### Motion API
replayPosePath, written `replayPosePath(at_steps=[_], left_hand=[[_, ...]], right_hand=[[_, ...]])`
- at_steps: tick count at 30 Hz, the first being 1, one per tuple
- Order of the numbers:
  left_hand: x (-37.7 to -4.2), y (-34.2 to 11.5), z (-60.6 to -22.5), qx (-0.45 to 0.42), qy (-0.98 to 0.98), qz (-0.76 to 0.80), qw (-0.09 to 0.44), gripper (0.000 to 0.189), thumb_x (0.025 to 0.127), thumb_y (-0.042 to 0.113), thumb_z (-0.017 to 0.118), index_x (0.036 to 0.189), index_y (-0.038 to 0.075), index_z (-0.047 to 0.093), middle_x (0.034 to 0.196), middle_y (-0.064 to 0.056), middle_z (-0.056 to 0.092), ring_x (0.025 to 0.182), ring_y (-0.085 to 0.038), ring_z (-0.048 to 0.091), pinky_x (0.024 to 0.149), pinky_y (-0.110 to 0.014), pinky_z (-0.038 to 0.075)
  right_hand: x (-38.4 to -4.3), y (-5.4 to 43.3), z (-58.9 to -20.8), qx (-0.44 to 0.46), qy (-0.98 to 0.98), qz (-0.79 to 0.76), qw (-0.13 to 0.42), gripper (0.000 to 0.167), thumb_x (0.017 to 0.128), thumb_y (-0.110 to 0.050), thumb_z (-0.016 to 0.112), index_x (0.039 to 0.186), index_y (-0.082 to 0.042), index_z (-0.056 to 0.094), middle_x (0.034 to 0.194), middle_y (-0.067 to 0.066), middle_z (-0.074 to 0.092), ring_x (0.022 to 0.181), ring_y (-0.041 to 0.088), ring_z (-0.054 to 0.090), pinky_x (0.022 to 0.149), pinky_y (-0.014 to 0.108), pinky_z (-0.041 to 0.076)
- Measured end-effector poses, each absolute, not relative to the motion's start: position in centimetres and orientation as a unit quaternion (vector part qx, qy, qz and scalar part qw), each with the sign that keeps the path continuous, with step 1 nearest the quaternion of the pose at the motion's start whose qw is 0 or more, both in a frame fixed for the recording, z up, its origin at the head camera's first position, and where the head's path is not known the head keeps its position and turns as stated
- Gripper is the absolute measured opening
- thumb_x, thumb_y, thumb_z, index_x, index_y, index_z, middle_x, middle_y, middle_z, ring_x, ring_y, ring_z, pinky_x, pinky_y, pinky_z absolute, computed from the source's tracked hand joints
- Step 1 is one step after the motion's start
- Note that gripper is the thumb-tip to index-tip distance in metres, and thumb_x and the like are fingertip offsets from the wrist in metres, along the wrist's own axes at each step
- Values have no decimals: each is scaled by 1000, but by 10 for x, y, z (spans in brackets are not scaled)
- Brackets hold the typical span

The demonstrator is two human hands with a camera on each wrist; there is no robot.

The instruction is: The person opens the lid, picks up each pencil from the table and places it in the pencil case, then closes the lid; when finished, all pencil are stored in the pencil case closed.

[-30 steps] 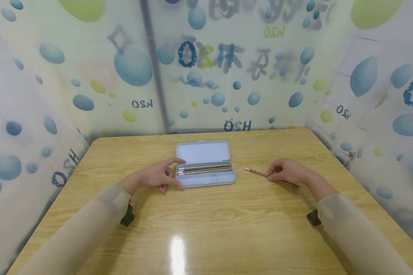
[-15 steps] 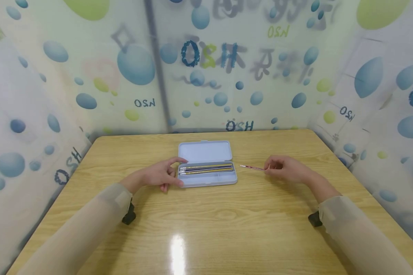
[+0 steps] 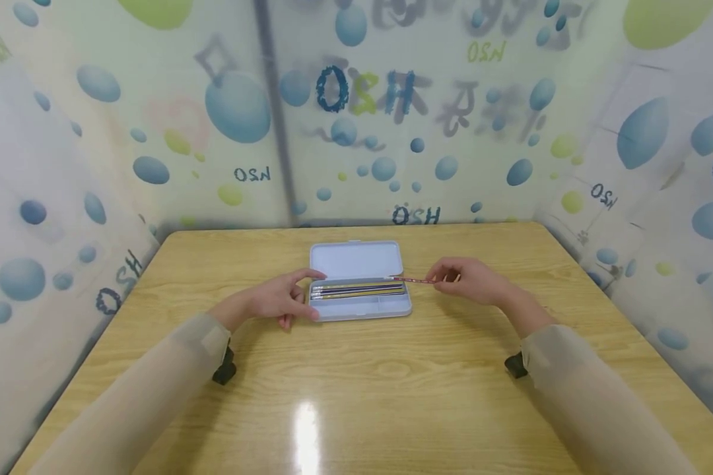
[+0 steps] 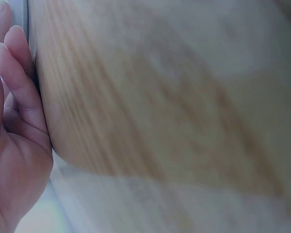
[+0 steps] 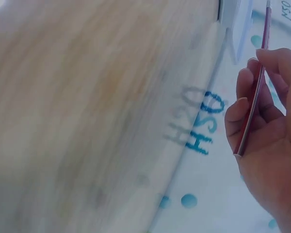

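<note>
An open pale blue-grey pencil case (image 3: 347, 309) lies on the table with its lid (image 3: 356, 259) folded back. Several pencils (image 3: 359, 290) lie side by side in its long rear compartment. My left hand (image 3: 273, 298) holds the case's left end between thumb and forefinger; the other fingers rest beside it, as the left hand (image 4: 22, 141) shows in the left wrist view. To the right, my right hand (image 3: 472, 280) pinches a dark red pencil (image 3: 417, 280), whose white-tipped end hangs over the case's rear right corner. In the right wrist view the red pencil (image 5: 254, 99) slants across the fingers.
The wooden table (image 3: 392, 376) extends around the case on all sides. A printed curtain (image 3: 356, 145) with bubbles and lettering stands behind the table and along both sides. Light reflects off the tabletop near the front.
The right hand has lifted the red pencil off the table and brought it leftward and back, until its tip is over the case. The left hand stays at the case's left end.
</note>
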State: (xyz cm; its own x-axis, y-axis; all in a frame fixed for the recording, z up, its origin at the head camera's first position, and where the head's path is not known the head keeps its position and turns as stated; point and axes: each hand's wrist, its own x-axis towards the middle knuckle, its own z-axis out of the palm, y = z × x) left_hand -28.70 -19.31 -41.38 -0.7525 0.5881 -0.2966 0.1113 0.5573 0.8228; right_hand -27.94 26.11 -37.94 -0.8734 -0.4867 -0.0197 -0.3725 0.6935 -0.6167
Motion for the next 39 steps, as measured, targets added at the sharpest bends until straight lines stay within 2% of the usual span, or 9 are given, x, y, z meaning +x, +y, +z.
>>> replayPosePath(at_steps=[12,25,30,39], left_hand=[[-287,-191,-412,205,843,408,284,91,96,31,89,169,28,33,76,-3,61,50,-14,58,53,-26,53],[-286,-190,-411,204,840,411,288,91,97,32,88,169,29,32,75,-3,60,51,-14,58,53,-25,53],[-286,-190,-411,201,838,414,293,91,98,30,87,169,29,31,75,-2,60,50,-14,58,53,-24,53],[-289,-195,-414,202,838,414,293,91,97,31,88,169,28,31,76,-4,61,51,-14,60,53,-26,55]], right_hand=[[-298,201,-383,-258,911,-305,101,13,106,-16,73,117,-17,80,109,1,76,98,21,64,85,34,53],[-309,139,-390,-287,907,-282,123,14,107,-16,73,115,-21,82,110,2,71,102,21,62,94,37,56],[-308,124,-389,-284,910,-273,128,13,106,-17,75,115,-21,82,112,2,71,106,22,62,102,41,55],[-309,116,-390,-286,912,-262,132,12,106,-19,76,116,-21,82,110,1,71,105,21,62,101,40,55]])
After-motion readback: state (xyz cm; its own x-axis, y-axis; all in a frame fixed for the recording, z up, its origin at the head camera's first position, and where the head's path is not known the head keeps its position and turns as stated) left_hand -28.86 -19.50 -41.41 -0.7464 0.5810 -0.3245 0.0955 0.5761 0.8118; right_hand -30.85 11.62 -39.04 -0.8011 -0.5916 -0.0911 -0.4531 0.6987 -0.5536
